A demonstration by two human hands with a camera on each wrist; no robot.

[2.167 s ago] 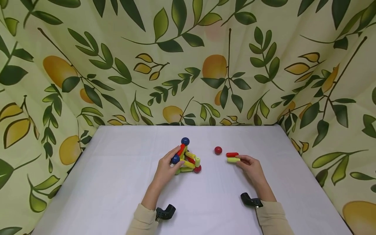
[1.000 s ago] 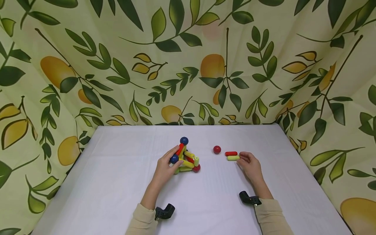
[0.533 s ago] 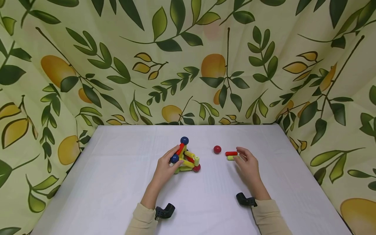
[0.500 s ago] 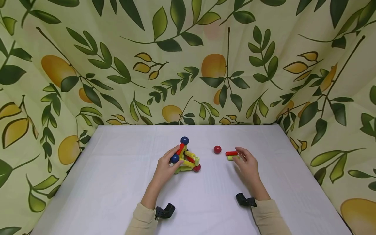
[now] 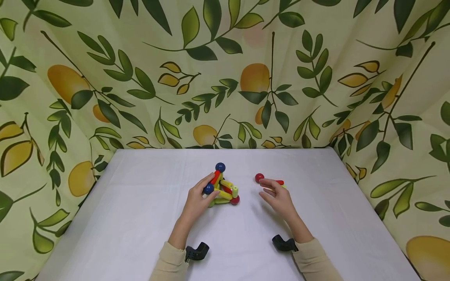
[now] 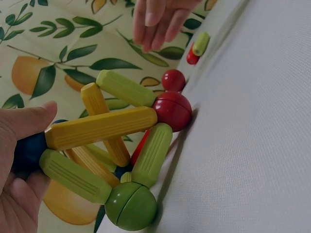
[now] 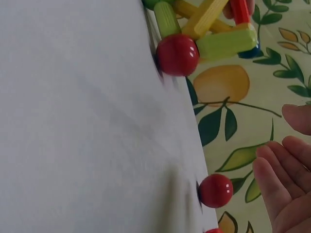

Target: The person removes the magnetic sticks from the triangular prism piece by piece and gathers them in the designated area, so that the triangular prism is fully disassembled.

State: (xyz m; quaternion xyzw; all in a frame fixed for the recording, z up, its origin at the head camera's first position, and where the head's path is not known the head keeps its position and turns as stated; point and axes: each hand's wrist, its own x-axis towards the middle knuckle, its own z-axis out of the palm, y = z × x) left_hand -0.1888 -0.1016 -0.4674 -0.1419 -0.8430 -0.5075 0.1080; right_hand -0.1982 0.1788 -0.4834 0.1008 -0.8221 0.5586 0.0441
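My left hand (image 5: 195, 201) holds a blue ball (image 5: 208, 189) at one corner of a frame built from magnetic rods and balls. Yellow rods (image 6: 102, 127), light green rods (image 6: 151, 153) and a red rod (image 5: 215, 178) join its balls; a red ball (image 6: 172, 111) and a green ball (image 6: 130, 206) sit at the base on the cloth. Nothing shows in my right hand (image 5: 280, 201), whose fingers are loosely bent near a loose red ball (image 7: 215, 190). Behind that hand, a loose red rod (image 5: 280, 182) and a light green rod (image 6: 200, 43) lie side by side, partly hidden in the head view.
A white cloth (image 5: 140, 218) covers the table. Leaf-and-fruit patterned curtain (image 5: 225, 78) closes off the back and both sides. Black wrist cameras (image 5: 197, 252) sit on both forearms.
My right hand has let go of the light green rod, lifted off the two rods and moved left toward the loose red ball. My left hand and the frame have stayed in place.
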